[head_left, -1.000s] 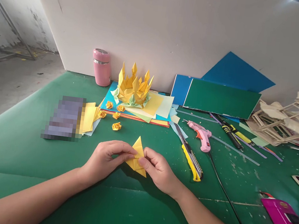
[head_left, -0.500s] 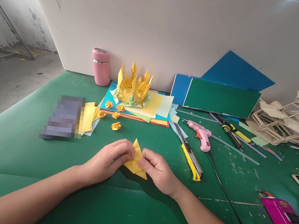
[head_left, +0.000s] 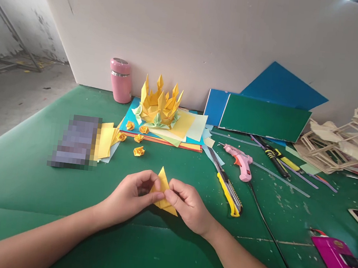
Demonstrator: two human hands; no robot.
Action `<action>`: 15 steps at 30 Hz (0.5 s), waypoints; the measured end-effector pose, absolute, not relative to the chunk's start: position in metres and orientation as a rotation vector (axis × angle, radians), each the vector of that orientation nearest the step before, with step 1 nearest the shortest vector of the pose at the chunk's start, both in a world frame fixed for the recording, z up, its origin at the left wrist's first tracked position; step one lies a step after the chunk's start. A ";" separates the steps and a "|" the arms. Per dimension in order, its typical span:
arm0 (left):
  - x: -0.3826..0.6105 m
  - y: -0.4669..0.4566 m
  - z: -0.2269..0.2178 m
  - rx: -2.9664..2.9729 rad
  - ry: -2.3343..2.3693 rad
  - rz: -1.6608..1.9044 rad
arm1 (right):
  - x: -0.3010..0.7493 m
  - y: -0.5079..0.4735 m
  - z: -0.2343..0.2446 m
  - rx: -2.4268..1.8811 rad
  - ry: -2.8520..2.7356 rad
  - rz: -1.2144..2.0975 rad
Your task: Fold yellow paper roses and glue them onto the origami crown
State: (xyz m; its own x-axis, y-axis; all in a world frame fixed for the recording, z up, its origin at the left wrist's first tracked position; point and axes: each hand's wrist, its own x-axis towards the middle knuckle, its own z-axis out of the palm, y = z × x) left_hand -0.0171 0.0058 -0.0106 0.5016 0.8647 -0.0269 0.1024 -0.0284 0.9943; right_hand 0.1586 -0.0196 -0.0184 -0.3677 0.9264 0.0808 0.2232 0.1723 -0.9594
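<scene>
A folded piece of yellow origami paper (head_left: 164,180) is held between both hands just above the green table, one point facing away from me and another toward the lower right. My left hand (head_left: 137,192) pinches its left side, thumb lying across the front. On the right side, my right hand (head_left: 188,202) grips it with thumb and curled fingers. The two thumb tips nearly meet at the paper's middle. Beyond the hands lie several small folded yellow paper roses (head_left: 138,151). A yellow paper crown (head_left: 159,105) with pale green leaves stands behind them on coloured sheets.
Right of the hands lie a yellow utility knife (head_left: 229,192) and a pink glue gun (head_left: 241,161) with a trailing black cord. Further right are a magenta power strip (head_left: 330,252) and a wooden stick model (head_left: 335,140). A pink flask (head_left: 121,81) stands at the back left.
My left thumb has slid right across the paper toward the right thumb, and the left fingers have lifted into a rounder curl. The right hand has barely moved.
</scene>
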 end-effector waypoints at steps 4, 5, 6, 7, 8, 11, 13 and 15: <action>-0.013 0.006 -0.010 1.218 0.849 0.811 | 0.158 -0.020 -0.020 -1.099 -1.748 1.201; -0.012 0.006 -0.009 1.167 0.844 0.827 | 0.157 -0.020 -0.020 -1.100 -1.749 1.194; -0.011 0.006 -0.008 1.118 0.835 0.840 | 0.157 -0.021 -0.020 -1.106 -1.743 1.193; -0.011 0.006 -0.007 1.070 0.822 0.848 | 0.157 -0.021 -0.020 -1.113 -1.731 1.200; -0.010 0.005 -0.006 1.027 0.810 0.853 | 0.157 -0.021 -0.019 -1.116 -1.713 1.219; -0.009 0.004 -0.004 0.933 0.798 0.896 | 0.156 -0.022 -0.018 -1.099 -1.654 1.301; -0.009 0.003 -0.003 0.910 0.806 0.929 | 0.154 -0.022 -0.016 -1.119 -1.644 1.293; -0.010 0.003 -0.003 0.903 0.807 0.942 | 0.152 -0.023 -0.016 -1.177 -1.641 1.246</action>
State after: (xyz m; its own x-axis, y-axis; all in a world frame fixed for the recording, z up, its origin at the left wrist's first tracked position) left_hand -0.0095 0.0034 -0.0027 0.3702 0.9118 -0.1778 -0.3153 0.3033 0.8992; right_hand 0.1519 -0.0231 -0.0156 -0.2958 0.9547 0.0336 0.2243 0.1036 -0.9690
